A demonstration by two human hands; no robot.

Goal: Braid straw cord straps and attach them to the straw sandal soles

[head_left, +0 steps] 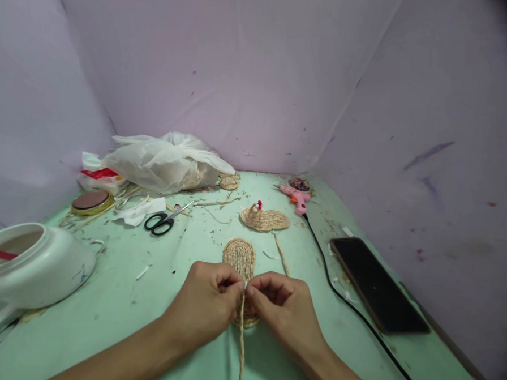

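A small sole-shaped piece of coiled straw rope [239, 254] lies before me, its middle covered by my fingers. Just above it, my left hand [210, 297] pinches a strand of twisted straw rope [241, 349] that hangs down toward me. My right hand [280, 302] meets it there, thumb and fingers pressed together at the strand's upper end; the exact grip is partly hidden. Farther back rests a finished-looking small straw slipper [266, 219] with a red decoration [260, 204] on its strap.
A pink glue gun [296, 198] with a black cord [348, 304] lies right, near a dark phone [380, 285]. Scissors [159, 223], a white pot-like vessel [40, 269], a round tin [91, 202] and a white plastic bag [167, 163] stand left and behind. Walls enclose the green table.
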